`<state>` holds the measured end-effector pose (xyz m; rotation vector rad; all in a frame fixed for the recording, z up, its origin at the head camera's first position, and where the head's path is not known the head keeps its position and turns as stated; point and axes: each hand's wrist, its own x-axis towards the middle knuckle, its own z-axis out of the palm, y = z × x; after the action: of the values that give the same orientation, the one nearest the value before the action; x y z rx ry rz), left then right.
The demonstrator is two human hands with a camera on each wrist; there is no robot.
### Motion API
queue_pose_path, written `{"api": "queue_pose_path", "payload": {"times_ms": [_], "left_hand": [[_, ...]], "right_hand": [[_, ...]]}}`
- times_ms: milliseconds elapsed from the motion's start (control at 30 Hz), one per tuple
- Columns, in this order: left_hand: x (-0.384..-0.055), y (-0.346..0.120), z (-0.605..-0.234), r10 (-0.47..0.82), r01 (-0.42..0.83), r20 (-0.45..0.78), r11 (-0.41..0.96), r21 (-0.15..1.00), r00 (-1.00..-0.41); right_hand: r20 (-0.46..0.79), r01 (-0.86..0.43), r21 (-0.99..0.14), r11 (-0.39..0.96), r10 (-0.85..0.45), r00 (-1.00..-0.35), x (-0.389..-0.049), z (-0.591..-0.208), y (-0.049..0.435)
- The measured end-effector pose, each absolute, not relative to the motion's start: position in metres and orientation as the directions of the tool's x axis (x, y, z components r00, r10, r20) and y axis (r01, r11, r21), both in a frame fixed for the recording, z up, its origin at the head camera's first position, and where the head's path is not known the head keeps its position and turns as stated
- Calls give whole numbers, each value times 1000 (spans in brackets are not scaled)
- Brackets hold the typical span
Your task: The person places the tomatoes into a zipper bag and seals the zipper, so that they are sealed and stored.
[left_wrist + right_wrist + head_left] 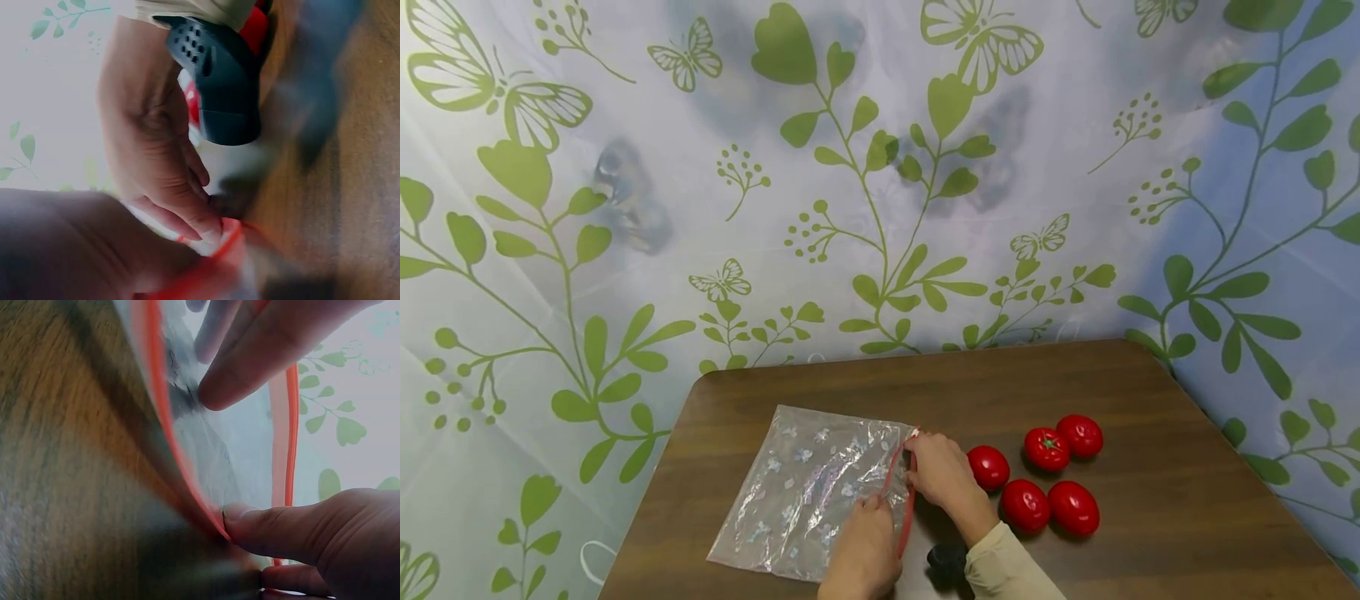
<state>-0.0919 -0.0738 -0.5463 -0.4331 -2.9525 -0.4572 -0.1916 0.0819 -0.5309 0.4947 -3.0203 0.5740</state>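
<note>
A clear plastic zip bag (805,492) with a pale flower print lies flat on the wooden table, its red-edged mouth toward the right. At the mouth's near part, my left hand (862,546) holds the upper edge. Its fingers (244,369) show between the two parted red strips in the right wrist view. My right hand (943,471) is at the far part of the mouth. There its thumb (275,531) pinches the lower red strip (178,447). In the left wrist view, the right fingertips meet the red edge (231,234).
Several glossy red tomatoes (1026,506) sit right of the bag, one showing a green top (1047,448). The nearest is close beside my right hand. A black wrist device (947,565) is at my right wrist. Behind the table (1172,467) hangs a leaf-printed curtain (880,208).
</note>
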Motion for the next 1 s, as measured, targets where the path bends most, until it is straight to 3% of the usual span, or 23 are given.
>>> {"api": "queue_pose_path", "payload": {"times_ms": [100,333,500,1000], "left_hand": [[-92,-71,-547,180,244,220,917,314,-959],[-88,-58,-564,41,134,319,951,277,-947],[-89,-47,-556,-64,23,245,940,339,-967],[-81,-40,-534,-83,-4,223,944,330,-971]], "right_hand": [[90,-316,-357,879,-305,-948,-191,-532,81],[73,-301,-377,876,-296,-953,-186,-535,80],[97,-310,-366,878,-295,-951,-190,-532,81],[56,-290,-392,873,-291,-955,-189,-534,81]]}}
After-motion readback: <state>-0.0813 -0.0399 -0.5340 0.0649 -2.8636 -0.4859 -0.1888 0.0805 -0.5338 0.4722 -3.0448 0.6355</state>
